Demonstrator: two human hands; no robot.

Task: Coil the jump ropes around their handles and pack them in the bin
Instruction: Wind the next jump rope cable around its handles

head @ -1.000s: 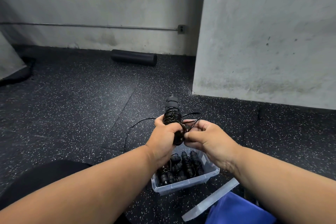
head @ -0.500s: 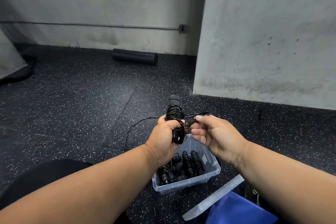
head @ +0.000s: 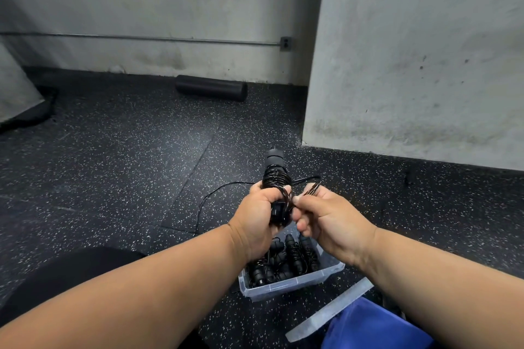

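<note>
Black foam roller (head: pixel 211 88) on speckled rubber floor (head: pixel 113 156), against the far wall. Metal conduit (head: pixel 141 38) runs along that wall to an outlet box (head: pixel 285 43). Blue fabric (head: pixel 374 326) — lower right corner.

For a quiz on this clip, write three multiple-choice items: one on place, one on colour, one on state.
1. Where is the clear plastic bin?
A. on the speckled black floor, below the hands
B. on a shelf
C. against the far wall

2. What colour is the thin jump rope cord?
A. red
B. black
C. white

3. What is the left hand doing?
A. hanging open
B. pressing the bin
C. gripping the black rope-wound handles

Key: 1 A, the bin sits on the floor under the wrists; 2 B, the cord is black; 3 C, its fingers curl round the handles while the right hand pinches the cord.
</note>
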